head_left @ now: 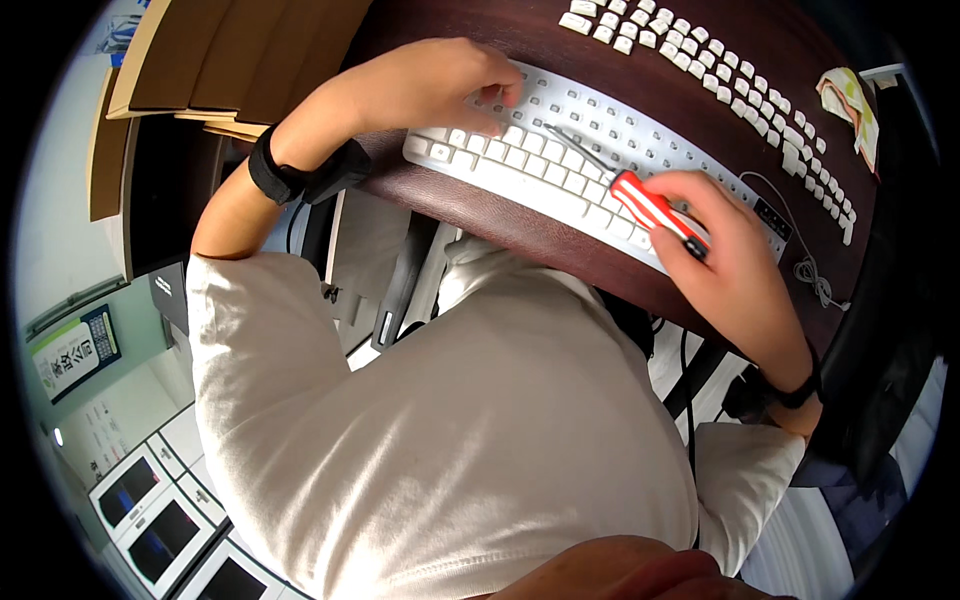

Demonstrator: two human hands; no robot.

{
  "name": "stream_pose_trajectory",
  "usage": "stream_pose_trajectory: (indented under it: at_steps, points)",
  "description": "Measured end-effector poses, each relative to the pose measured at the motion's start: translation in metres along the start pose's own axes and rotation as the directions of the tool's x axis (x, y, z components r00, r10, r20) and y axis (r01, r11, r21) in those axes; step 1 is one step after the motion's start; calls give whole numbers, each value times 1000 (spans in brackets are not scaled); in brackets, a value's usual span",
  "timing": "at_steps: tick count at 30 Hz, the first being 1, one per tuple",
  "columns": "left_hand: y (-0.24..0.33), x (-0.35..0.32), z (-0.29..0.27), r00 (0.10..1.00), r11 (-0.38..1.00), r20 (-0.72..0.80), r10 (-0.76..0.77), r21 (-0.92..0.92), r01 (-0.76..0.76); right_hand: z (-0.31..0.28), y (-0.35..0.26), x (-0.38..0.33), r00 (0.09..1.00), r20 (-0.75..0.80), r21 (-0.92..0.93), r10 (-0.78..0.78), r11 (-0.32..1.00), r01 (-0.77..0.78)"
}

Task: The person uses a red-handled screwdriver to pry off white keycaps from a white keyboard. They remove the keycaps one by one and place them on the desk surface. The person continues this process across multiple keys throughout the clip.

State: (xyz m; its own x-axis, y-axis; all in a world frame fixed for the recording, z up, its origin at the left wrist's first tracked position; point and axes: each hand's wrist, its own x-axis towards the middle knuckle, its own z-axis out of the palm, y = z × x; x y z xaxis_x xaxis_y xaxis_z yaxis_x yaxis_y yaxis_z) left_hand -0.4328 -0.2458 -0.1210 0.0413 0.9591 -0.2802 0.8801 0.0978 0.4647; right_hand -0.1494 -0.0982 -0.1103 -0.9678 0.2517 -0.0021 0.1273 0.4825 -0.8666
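A white keyboard (pixel 530 185) lies along the near edge of the dark table. Its lower rows carry white keycaps, while the upper rows show bare grey switches. My right hand (pixel 725 225) is closed around the red-and-white handle of a screwdriver (pixel 645 203). The screwdriver's metal shaft points to the upper left, its tip over the boundary between bare switches and capped keys. Over the keyboard's left end bends my left hand (pixel 440 85), thumb near the capped keys and curled fingers above the bare switches. A gap shows between thumb and fingers, with nothing visible in it.
Loose white keycaps (pixel 740 85) lie in rows across the far side of the dark table (pixel 440 195). A patterned cloth or packet (pixel 850 110) is at the far right, with a coiled cable (pixel 815 280) below it. Cardboard boxes (pixel 225 60) stand at the left.
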Motion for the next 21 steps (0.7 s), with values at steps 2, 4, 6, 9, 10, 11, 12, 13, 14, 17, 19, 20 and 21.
stream_pose_trajectory:
  at_steps: [2, 4, 6, 9, 10, 11, 12, 13, 14, 17, 19, 20, 21]
  points:
    - [1, -9, 4, 999, 997, 5, -51, -65, 51, 9, -8, 14, 999, 34, -41, -6, 999, 7]
    - [-11, -12, 15, 993, 995, -100, 59, -79, -67, 15, -17, 24, 998, 53, -74, 21, 997, -17]
    - [-13, -17, 21, 990, 995, -129, 64, -73, -74, 15, -22, 30, 997, 78, -99, 6, 995, 2]
    - [-15, -20, 27, 984, 992, -171, 56, -103, -75, 14, -34, 36, 987, 152, -187, 51, 982, -22]
    - [-16, -21, 29, 979, 989, -191, 74, -116, -97, 12, -40, 39, 980, 181, -226, 79, 973, -37]
    - [-18, -22, 32, 978, 988, -195, 74, -116, -98, 12, -45, 41, 979, 190, -266, 77, 964, -24]
    - [-20, -22, 34, 977, 988, -198, 75, -117, -100, 13, -51, 45, 977, 199, -305, 75, 952, -11]
    - [-22, -21, 37, 977, 988, -201, 76, -117, -101, 14, -56, 47, 975, 209, -343, 73, 939, 3]
    - [-23, -21, 38, 974, 987, -212, 86, -114, -112, 16, -59, 49, 977, 208, -392, 47, 919, 39]
    - [-25, -22, 40, 964, 985, -242, 107, -104, -136, 22, -68, 58, 972, 231, -521, 34, 848, 94]
    - [-26, -24, 43, 959, 985, -260, 110, -101, -140, 25, -78, 67, 958, 263, -593, 119, 803, 63]
    - [-26, -24, 45, 960, 988, -262, 96, -96, -125, 26, -83, 71, 950, 284, -616, 130, 784, 77]
    - [-26, -25, 46, 958, 988, -270, 95, -90, -123, 28, -87, 74, 942, 305, -639, 141, 764, 93]
